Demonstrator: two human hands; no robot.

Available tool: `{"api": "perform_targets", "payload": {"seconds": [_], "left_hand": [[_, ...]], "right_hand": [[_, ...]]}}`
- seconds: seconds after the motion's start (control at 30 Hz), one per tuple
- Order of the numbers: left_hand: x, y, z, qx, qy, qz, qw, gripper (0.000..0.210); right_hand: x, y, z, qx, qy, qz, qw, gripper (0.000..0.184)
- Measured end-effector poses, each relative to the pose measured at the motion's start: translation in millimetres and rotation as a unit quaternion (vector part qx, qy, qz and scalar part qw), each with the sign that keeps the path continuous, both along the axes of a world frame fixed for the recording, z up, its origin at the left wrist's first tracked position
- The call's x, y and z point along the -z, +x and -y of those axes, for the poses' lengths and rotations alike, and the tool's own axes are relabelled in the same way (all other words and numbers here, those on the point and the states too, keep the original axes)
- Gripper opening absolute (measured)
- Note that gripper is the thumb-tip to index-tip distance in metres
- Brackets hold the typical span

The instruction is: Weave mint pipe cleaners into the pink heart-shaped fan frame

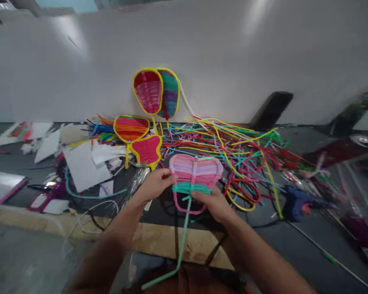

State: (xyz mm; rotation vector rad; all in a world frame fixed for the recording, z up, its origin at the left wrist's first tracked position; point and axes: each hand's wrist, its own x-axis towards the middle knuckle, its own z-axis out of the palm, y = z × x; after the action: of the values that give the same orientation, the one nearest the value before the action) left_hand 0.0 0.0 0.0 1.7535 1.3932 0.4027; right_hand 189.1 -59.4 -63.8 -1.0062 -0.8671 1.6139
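Note:
Between my two hands is a fan-shaped craft piece point(184, 168) made of pipe cleaners, with pink, lilac and teal rows inside a pink outline. The lower part of its frame is unfilled. My left hand point(159, 182) pinches its left edge. With the thumb on the front near the teal rows, my right hand point(213, 202) grips its lower right side. A mint-green pipe cleaner point(184, 237) hangs from the middle of the piece, bent near its lower end. Fingers behind the piece are hidden.
Finished fans with yellow rims point(148, 90) lean on the white wall; others point(146, 150) lie below. Loose pipe cleaners point(208, 134) are heaped behind my hands. A blue glue gun point(297, 203) lies right, a dark phone-like slab point(271, 109) leans behind, and white sheets point(86, 167) lie left.

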Motion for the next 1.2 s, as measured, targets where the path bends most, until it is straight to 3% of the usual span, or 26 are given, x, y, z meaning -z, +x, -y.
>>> {"api": "perform_targets", "payload": {"seconds": [0.27,0.57,0.77,1.07,1.2], "left_hand": [[14.1,1.2,0.4,-0.023,-0.009,0.073,0.997,0.033],[12.3,1.2,8.8,-0.031,-0.045,0.072,0.996,0.033],[23.4,2.8,11.4,-0.035,-0.038,0.112,0.992,0.033],[24.1,0.6,18.9,-0.019,-0.056,0.111,0.992,0.034],[27.8,1.5,21.4,-0.04,-0.07,0.144,0.986,0.035]], "right_hand": [[4.9,1.5,-0.7,0.0,-0.026,0.017,1.0,0.023],[9.0,4.3,-2.1,0.01,-0.027,0.046,0.999,0.023],[10.8,2.4,-1.6,0.006,-0.03,0.029,0.999,0.021],[6.2,5.1,-3.8,0.014,-0.03,-0.008,0.999,0.02],[6.5,4.0,-3.2,0.016,-0.036,-0.012,0.999,0.019]]}}
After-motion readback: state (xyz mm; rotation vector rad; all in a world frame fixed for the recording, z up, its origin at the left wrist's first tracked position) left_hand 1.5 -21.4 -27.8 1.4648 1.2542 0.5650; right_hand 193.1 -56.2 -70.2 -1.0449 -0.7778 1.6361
